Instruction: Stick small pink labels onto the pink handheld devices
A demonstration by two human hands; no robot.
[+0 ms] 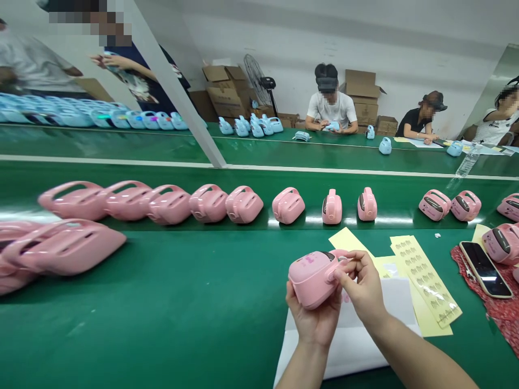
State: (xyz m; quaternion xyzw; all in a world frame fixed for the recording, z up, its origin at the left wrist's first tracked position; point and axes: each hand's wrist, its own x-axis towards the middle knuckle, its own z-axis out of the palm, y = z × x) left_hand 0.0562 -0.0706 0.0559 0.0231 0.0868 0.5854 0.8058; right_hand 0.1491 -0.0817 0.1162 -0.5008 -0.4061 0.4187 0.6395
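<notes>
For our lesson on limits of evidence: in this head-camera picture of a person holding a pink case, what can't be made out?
All in the head view:
Underside of the pink case: hidden by the left hand cupping it.
What the right hand pinches at its edge: too small.
Prints on the yellow sticker sheet: too small.
Far-left pink cases: blurred, cut by the edge.
Phone screen: only glare.
</notes>
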